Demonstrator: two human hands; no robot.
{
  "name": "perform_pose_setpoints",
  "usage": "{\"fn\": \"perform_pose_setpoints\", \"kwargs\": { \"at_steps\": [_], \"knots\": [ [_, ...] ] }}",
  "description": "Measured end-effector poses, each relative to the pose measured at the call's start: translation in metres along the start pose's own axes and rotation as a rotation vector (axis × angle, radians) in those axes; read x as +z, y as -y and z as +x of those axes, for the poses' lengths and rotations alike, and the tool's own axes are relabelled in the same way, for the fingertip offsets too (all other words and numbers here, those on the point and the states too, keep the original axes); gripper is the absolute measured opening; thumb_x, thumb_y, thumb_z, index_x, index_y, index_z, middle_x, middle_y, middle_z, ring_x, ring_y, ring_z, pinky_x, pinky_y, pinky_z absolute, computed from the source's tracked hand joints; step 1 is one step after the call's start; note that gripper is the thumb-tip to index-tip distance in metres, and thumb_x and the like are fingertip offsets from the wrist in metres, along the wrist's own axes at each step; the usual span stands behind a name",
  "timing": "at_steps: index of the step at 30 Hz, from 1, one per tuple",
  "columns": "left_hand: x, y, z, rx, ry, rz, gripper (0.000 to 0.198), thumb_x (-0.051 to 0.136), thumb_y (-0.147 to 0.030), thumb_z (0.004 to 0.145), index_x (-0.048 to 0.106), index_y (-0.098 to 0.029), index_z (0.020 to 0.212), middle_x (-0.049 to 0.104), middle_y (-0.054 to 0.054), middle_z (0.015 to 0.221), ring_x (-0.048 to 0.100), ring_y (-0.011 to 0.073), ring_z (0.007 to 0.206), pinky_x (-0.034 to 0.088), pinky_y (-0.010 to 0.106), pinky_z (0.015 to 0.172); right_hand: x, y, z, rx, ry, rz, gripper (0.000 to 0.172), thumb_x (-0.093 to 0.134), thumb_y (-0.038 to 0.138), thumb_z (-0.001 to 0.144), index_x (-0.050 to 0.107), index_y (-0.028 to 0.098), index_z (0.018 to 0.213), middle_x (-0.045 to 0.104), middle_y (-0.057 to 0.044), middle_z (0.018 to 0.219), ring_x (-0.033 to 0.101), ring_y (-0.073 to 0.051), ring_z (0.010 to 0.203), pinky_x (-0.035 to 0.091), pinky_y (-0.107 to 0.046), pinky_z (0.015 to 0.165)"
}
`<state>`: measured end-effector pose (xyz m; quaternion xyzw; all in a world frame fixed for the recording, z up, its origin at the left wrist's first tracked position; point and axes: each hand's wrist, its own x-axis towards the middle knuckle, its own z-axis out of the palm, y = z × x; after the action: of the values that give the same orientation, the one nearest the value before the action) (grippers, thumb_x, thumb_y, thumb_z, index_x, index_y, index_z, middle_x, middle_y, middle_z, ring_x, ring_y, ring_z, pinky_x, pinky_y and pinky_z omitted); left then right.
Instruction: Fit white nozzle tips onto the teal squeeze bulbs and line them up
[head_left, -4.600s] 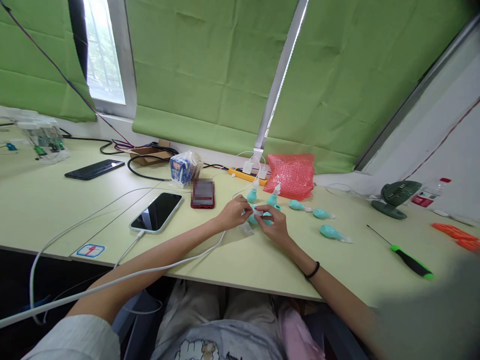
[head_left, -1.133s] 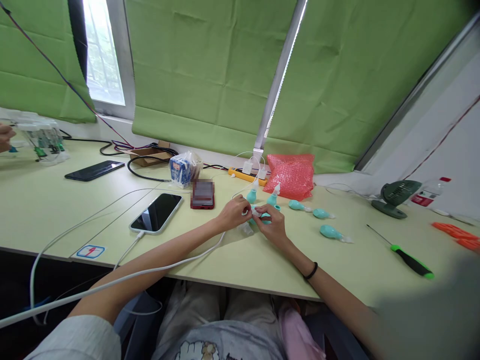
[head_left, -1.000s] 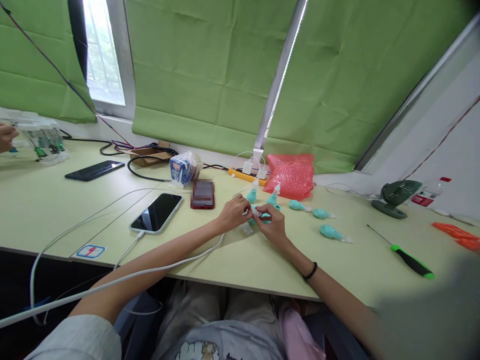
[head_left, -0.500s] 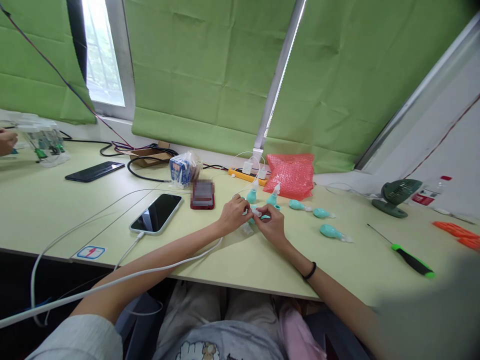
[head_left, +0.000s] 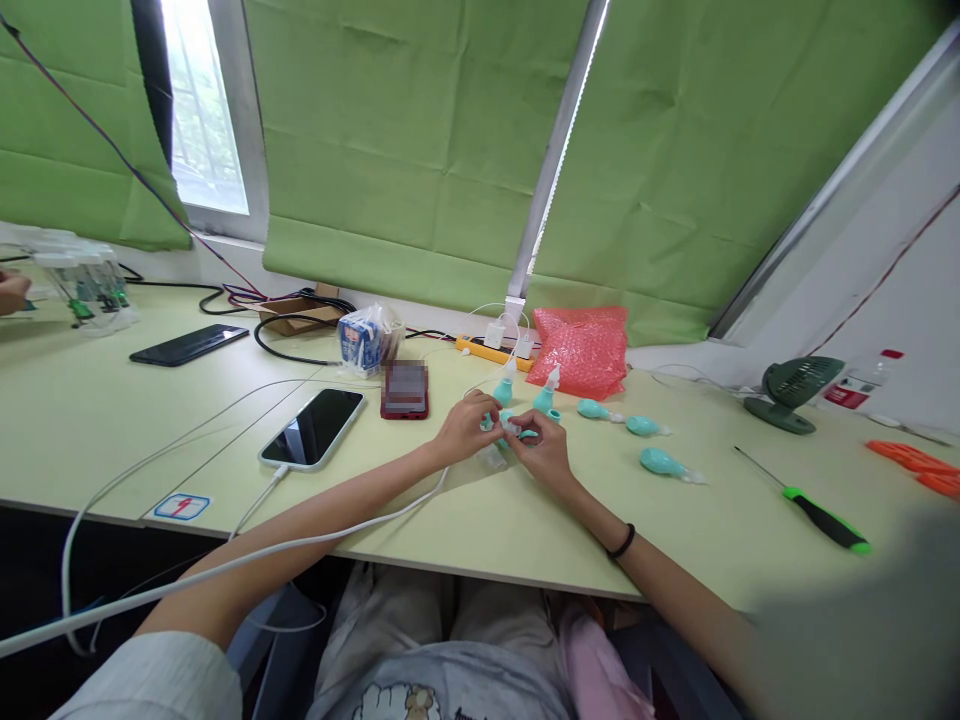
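My right hand [head_left: 544, 450] pinches a small clear plastic tip [head_left: 512, 426] in front of me, above the table. Close on its left, my left hand [head_left: 465, 432] has its fingers bent together; what they hold, if anything, is too small to make out. Behind the fingers stand teal squeeze bulbs with clear nozzles, one bulb [head_left: 504, 390] beyond my left hand and another bulb [head_left: 544, 399] beyond my right. More teal parts are partly hidden by my hands. A clear plastic piece [head_left: 493, 457] lies on the table just below them.
Several bulbs, such as one teal bulb [head_left: 661, 462], lie to the right. Further right are a screwdriver [head_left: 821, 517] and a green fan [head_left: 799, 390]. A phone [head_left: 313, 428] with a white cable lies left. Pink bubble wrap [head_left: 581, 350] sits behind. Another person's hand [head_left: 11, 290] shows far left.
My left fingers have drawn slightly left, leaving a small gap to the clear tip. My right hand stays almost in place. The bulbs on the table have not moved.
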<state>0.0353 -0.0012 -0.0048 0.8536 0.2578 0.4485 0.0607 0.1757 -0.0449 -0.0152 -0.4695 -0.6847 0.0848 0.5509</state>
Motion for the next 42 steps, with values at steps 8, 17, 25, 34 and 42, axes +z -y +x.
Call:
{"fn": "perform_pose_setpoints", "kwargs": {
  "at_steps": [8, 17, 25, 34, 42],
  "knots": [
    [0.0, 0.004, 0.001, -0.016, 0.015, -0.144, 0.008, 0.053, -0.015, 0.065, 0.06, -0.013, 0.067, 0.059, 0.002, 0.063, 0.051, 0.0087, 0.055, 0.042, 0.02, 0.055, -0.001, -0.006, 0.001, 0.063, 0.008, 0.032, 0.018, 0.058, 0.03, 0.063, 0.051, 0.016, 0.071, 0.057, -0.004, 0.072, 0.056, -0.014, 0.06, 0.05, -0.027, 0.049],
    [0.004, 0.004, 0.0, 0.0, -0.095, -0.114, 0.009, 0.053, -0.019, 0.068, 0.06, -0.014, 0.071, 0.056, 0.002, 0.063, 0.051, 0.0081, 0.055, 0.043, 0.019, 0.055, -0.003, -0.009, 0.003, 0.057, -0.043, -0.01, 0.02, 0.057, 0.033, 0.064, 0.052, 0.016, 0.072, 0.058, -0.003, 0.071, 0.055, -0.013, 0.059, 0.049, -0.026, 0.05],
    [0.006, 0.015, 0.0, -0.065, 0.138, 0.008, 0.012, 0.057, -0.025, 0.067, 0.061, -0.015, 0.071, 0.058, 0.001, 0.065, 0.05, 0.0106, 0.06, 0.041, 0.021, 0.057, -0.004, -0.006, 0.004, -0.057, -0.115, -0.026, 0.014, 0.053, 0.027, 0.067, 0.052, 0.017, 0.078, 0.056, -0.005, 0.089, 0.055, -0.015, 0.078, 0.051, -0.025, 0.057],
    [0.008, 0.011, -0.004, -0.069, 0.241, 0.174, 0.018, 0.049, -0.035, 0.072, 0.056, -0.018, 0.074, 0.057, 0.0, 0.073, 0.05, 0.0135, 0.072, 0.039, 0.023, 0.062, -0.004, -0.018, 0.006, -0.119, 0.047, -0.215, 0.023, 0.05, 0.027, 0.071, 0.057, 0.018, 0.09, 0.061, -0.005, 0.091, 0.056, -0.018, 0.084, 0.045, -0.034, 0.077],
    [0.002, -0.003, -0.004, -0.007, 0.163, 0.236, 0.03, 0.051, -0.026, 0.068, 0.044, -0.019, 0.096, 0.049, 0.004, 0.096, 0.042, 0.0177, 0.091, 0.04, 0.028, 0.072, -0.006, -0.018, 0.009, -0.179, 0.231, -0.333, 0.031, 0.045, 0.021, 0.071, 0.052, 0.016, 0.101, 0.058, -0.007, 0.098, 0.053, -0.019, 0.091, 0.04, -0.034, 0.081]
  ]
}}
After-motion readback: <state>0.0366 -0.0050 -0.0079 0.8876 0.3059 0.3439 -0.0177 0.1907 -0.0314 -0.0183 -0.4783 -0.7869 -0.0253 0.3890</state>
